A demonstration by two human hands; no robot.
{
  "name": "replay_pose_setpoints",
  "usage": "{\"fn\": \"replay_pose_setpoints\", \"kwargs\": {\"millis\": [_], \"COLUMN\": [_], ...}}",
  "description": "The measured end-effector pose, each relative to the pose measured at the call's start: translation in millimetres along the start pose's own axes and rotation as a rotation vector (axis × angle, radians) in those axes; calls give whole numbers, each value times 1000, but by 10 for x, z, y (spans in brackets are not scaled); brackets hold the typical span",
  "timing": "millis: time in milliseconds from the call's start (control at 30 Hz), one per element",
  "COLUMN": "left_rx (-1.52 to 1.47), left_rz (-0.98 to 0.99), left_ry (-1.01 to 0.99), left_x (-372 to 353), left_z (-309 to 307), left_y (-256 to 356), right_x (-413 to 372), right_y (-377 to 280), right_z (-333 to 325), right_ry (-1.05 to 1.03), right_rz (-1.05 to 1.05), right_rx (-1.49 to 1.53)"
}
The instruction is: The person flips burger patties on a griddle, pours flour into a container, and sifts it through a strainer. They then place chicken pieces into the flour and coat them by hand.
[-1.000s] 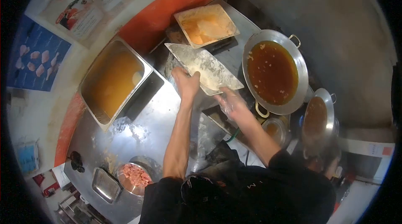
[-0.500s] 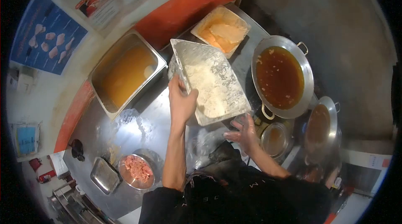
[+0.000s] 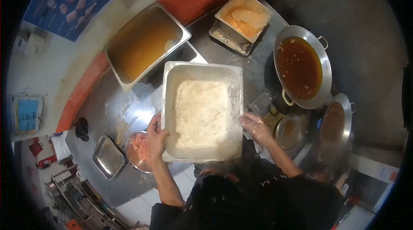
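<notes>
Between my two hands is a rectangular metal pan point(image 3: 237, 101) with pale flour point(image 3: 201, 111) spread over its bottom. My left hand point(image 3: 157, 137) grips the pan's left wall near the lower corner, thumb over the rim. On the opposite side, my right hand point(image 3: 256, 129) holds the right edge, its fingers dusted with flour. The pan hangs close in front of my body, partly over the table's near edge. Just left of it, a round bowl of raw meat point(image 3: 140, 147) is partly hidden by my left hand.
A deep pan of yellow liquid point(image 3: 146, 51) stands at the back left. Behind is a container of orange powder point(image 3: 245, 17). A wok of brown oil point(image 3: 299, 69), another wok point(image 3: 333, 127) and a round jar point(image 3: 289, 132) are at right. An empty tray point(image 3: 109, 157) lies left.
The flour pan has come nearer to my body and turned from tilted to nearly level. My right hand, spread below it before, now grips its right edge. The flour lies more evenly.
</notes>
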State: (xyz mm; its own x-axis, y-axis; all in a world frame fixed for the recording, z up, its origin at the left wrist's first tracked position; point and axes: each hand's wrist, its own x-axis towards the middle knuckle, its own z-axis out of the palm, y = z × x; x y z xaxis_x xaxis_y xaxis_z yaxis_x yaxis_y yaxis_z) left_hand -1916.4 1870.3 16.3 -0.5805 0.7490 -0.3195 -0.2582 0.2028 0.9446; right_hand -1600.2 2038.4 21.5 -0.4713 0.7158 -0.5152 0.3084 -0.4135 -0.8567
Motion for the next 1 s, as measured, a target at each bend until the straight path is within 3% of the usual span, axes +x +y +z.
{"fn": "replay_pose_setpoints", "kwargs": {"millis": [67, 100, 133, 167, 233, 300, 367, 400, 500, 567, 700, 800, 867, 933, 1000], "left_rx": [5, 106, 209, 207, 288, 368, 664, 659, 658, 614, 505, 551, 719, 716, 654], "left_rz": [26, -52, -126, -47, -9, -6, 94, 58, 82, 72, -11, 8, -1, 75, 55], "left_ry": [-20, 34, 90, 90, 133, 194, 431, 469, 756, 925, 1055, 1173, 1126, 1139, 1141], "left_x": [-51, -54, -33, -6, 5, -83, -104, -210, -389, -481, -572, -441, -495, -618, -568], "left_z": [-197, -247, -300, -381, -272, -161, -31, 45, 319, 514, 784, 871, 781, 624, 616], "left_y": [-66, -76, -78, -205, -105, -25, -27, -37, -74, -118, -299, -378, -344, -582, -471], "right_x": [37, 206, 519, 870, 1621, 2865, 4125, 3820, 5238, 5709, 5712, 5804, 5508, 5080, 4856], "right_y": [-156, -140, -45, 43, -72, 397, 934, 364, 1420, 1749, 2086, 1881, 1636, 1378, 1299], "right_z": [-24, -94, -177, -251, -523, -970, -1546, -1276, -1925, -2029, -1840, -1716, -1396, -950, -711], "right_ry": [-70, -73, 4, 79, 372, 627, 568, 589, 521, 532, 485, 444, 374, 270, 188], "right_rz": [-16, -15, -89, -161, -306, -269, 14, 122, 125, -170, -101, -88, -62, -58, 97], "right_rx": [-95, -107, 110, 333, -52, -146, 2, 88, -82, 156, 314, 475, 289, -19, -149]}}
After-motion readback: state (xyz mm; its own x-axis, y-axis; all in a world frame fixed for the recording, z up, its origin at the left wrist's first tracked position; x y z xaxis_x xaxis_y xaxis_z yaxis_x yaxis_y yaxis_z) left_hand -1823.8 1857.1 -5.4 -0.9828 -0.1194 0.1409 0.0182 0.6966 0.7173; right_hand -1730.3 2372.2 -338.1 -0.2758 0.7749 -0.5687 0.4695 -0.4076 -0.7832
